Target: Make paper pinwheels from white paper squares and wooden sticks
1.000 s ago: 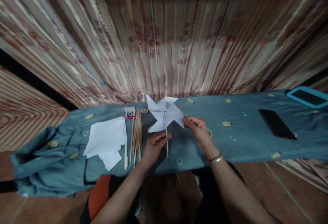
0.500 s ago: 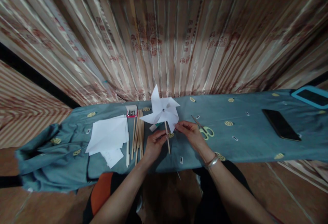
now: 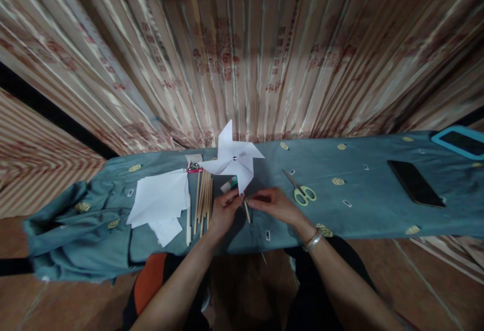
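Observation:
A white paper pinwheel with a shiny pin at its centre stands above the table, on a thin wooden stick whose lower end shows. My left hand is closed on it just under the paper, fingertips by the lowest blade. From the other side, my right hand has its thumb and fingers pinched together at the stick. Exactly where each fingertip grips is partly hidden. A glue stick lies behind the left fingers, and green-handled scissors rest to the right.
Left on the blue-green tablecloth are white paper sheets, a white pen, several wooden sticks and a small box of pins. A black phone and a blue-framed tablet lie right. A curtain hangs behind.
The pinwheel's head has shifted slightly left and turned. My right hand has moved from a blade's tip down and left to the stick. My left hand has risen slightly toward the paper.

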Demonstrator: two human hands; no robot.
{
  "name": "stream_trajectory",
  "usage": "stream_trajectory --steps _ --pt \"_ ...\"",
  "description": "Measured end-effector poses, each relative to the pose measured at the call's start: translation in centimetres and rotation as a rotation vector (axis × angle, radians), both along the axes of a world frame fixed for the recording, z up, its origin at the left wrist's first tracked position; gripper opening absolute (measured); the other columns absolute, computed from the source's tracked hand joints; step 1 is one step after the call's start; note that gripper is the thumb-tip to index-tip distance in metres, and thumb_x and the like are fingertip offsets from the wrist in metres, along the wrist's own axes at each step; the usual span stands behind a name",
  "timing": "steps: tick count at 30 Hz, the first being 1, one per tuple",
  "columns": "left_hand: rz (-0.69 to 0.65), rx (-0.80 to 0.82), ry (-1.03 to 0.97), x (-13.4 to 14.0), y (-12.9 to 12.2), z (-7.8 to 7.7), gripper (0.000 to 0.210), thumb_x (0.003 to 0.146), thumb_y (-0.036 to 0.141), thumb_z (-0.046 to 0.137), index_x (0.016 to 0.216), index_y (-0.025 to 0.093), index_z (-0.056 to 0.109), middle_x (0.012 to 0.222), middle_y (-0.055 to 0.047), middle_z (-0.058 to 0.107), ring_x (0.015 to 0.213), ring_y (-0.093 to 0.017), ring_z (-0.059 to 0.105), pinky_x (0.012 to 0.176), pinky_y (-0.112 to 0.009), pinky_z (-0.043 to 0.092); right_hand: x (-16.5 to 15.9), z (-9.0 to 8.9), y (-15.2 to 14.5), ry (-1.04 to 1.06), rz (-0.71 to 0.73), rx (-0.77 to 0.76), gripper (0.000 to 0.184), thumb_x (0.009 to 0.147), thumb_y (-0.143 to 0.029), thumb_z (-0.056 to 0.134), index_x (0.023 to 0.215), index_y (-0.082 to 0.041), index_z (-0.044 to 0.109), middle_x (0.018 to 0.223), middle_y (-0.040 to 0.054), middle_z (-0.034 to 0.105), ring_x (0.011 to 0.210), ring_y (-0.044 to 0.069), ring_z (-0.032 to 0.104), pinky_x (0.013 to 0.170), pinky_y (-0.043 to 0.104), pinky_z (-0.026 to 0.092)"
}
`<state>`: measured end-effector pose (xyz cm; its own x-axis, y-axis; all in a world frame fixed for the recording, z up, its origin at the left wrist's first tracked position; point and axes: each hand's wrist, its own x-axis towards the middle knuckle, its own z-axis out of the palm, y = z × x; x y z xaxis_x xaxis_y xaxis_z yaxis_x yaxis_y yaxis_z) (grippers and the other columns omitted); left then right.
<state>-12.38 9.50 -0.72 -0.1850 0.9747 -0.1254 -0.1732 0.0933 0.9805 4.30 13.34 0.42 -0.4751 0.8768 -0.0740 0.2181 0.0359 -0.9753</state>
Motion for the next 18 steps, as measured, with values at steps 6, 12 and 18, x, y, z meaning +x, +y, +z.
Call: stream_trajectory --steps 6,12,18 --pt "0.034 -0.035 -0.030 -0.3 0.0 0.4 0.038 0.060 0.038 0.083 0.092 0.017 0.079 0.092 -0.009 0.077 0.078 -0.020 0.067 0.075 -0.033 0.052 -0.9 -1.0 -0.7 -0.043 0.170 0.024 0.021 0.074 -0.039 0.073 0.063 -0.020 0.072 0.061 0.0001 0.067 0.060 0.015 0.057 0.056 0.025 0.042" --pt "0.022 -0.080 -0.082 -0.1 -0.4 0.0 0.041 0.058 0.038 0.084 0.093 0.017 0.078 0.094 -0.010 0.076 0.088 -0.024 0.070 0.086 -0.037 0.052 -1.3 -1.4 -0.6 -0.050 0.097 0.063 0.014 0.075 -0.033 0.071 0.068 -0.021 0.074 0.063 -0.0008 0.067 0.062 0.015 0.058 0.061 0.026 0.041" --pt "0.026 -0.092 -0.076 -0.1 -0.7 -0.1 0.033 0.059 0.036 0.083 0.085 0.017 0.079 0.085 -0.009 0.077 0.079 -0.021 0.069 0.081 -0.034 0.052 -0.9 -0.6 -0.5 -0.051 0.123 0.029 0.015 0.074 -0.036 0.073 0.074 -0.021 0.076 0.071 0.0006 0.071 0.068 0.017 0.061 0.066 0.029 0.044"
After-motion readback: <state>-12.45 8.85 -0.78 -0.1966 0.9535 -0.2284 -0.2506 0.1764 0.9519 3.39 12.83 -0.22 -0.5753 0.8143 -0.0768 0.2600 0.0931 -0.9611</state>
